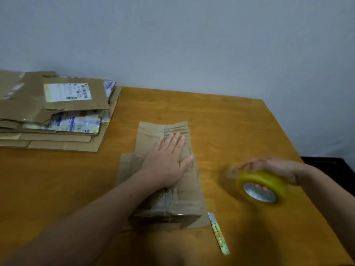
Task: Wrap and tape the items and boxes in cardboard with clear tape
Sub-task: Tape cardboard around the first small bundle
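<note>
Head view, read from left to right over the orange-brown wooden table [240, 121]. At ten o'clock, by the far left edge: a stack of flattened brown cardboard sheets [63, 141], with a white shipping label [67, 92] on top and printed plastic mailers [76, 123] between the layers. Probably stock for the next wraps, so placed well apart from the work place.

In the centre, lying lengthwise from twelve to six o'clock: the long parcel wrapped in brown cardboard [188, 191], with shiny clear tape on its near end and some at the far end. Pressed on its far half by the left hand [169, 156], palm down, fingers straight and close together, thumb out toward three o'clock. Judged to be holding the folded flap closed, so that it cannot spring open before tape comes.

Just beside the near right corner of the parcel, at five o'clock: a slim utility knife with green patterned handle [220, 235], blade end toward the parcel, likely near for cutting tape.

At three o'clock, blurred: the yellowish roll of clear tape [262, 186], gripped from above by the right hand [269, 167], fingertips curled through the core. Cannot tell whether touching the table or lifted, nor where the free tape end is. Next step, by judgement: bringing tape across the held seam.
</note>
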